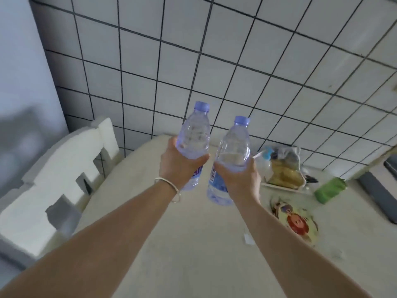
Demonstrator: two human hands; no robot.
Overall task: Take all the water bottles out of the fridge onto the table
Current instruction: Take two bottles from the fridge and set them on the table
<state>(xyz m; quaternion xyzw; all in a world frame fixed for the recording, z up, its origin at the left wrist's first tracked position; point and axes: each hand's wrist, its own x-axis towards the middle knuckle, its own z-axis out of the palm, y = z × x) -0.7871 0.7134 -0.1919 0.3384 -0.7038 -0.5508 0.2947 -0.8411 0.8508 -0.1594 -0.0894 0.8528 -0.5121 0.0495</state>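
Left hand (179, 166) and right hand (239, 179) each have fingers wrapped round a clear plastic water bottle with purple cap, left bottle (194, 136), right bottle (233, 151), both held upright above the beige table (193, 244), not touching it.

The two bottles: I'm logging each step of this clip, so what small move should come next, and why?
Probably lower both and stand them on the table. The left hand grips one water bottle and the right hand the other bottle, both held above the bare near part of the tabletop, away from the clutter at the right.
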